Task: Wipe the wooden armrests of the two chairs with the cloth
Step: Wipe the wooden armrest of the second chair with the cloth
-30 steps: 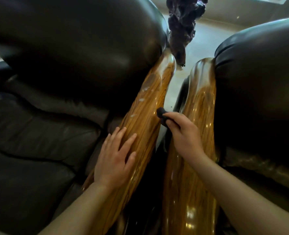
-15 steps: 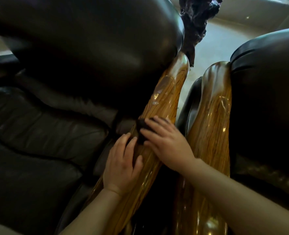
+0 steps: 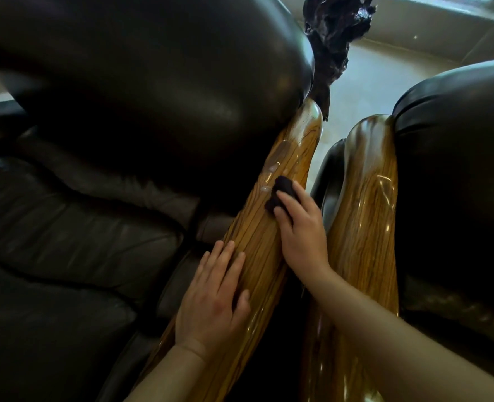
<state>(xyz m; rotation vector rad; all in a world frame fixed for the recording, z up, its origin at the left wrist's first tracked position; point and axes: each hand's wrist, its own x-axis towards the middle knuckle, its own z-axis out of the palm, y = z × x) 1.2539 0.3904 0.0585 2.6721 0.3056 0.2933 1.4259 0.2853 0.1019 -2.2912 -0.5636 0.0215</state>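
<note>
Two glossy wooden armrests run side by side up the middle of the view: the left chair's armrest point(image 3: 257, 242) and the right chair's armrest point(image 3: 367, 227). My right hand point(image 3: 301, 233) presses a small dark cloth point(image 3: 280, 192) flat onto the left armrest, just below some wet streaks point(image 3: 277, 161) near its far end. Only the cloth's front edge shows past my fingers. My left hand point(image 3: 214, 297) lies flat and spread on the same armrest, nearer to me, holding nothing.
Dark leather cushions of the left chair point(image 3: 124, 97) and the right chair point(image 3: 457, 169) flank the armrests. A dark gnarled wooden piece point(image 3: 332, 33) stands beyond the far ends, on a pale floor point(image 3: 370, 82). A narrow gap separates the armrests.
My right hand crossed with the cloth from the gap between the armrests onto the left armrest and slid up it toward the wet streaks. My left hand stayed flat on the left armrest.
</note>
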